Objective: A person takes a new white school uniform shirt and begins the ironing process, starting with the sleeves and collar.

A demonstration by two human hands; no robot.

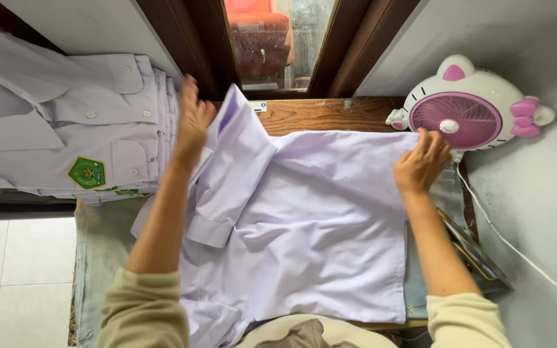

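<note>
A pale lilac shirt [317,225] lies spread back-up on a wooden table [317,115]. My left hand [193,121] is at the shirt's far left corner, fingers apart, beside a short sleeve [230,174] folded over onto the shirt's back. My right hand [422,161] pinches the shirt's far right edge. Both of my sleeves are beige.
A stack of folded lilac shirts [66,116] with green badges sits at the left. A white and pink cat-shaped fan [469,113] stands at the far right by the wall, with a white cable [517,248]. A window [272,38] is ahead; grey cloth [101,258] covers the table.
</note>
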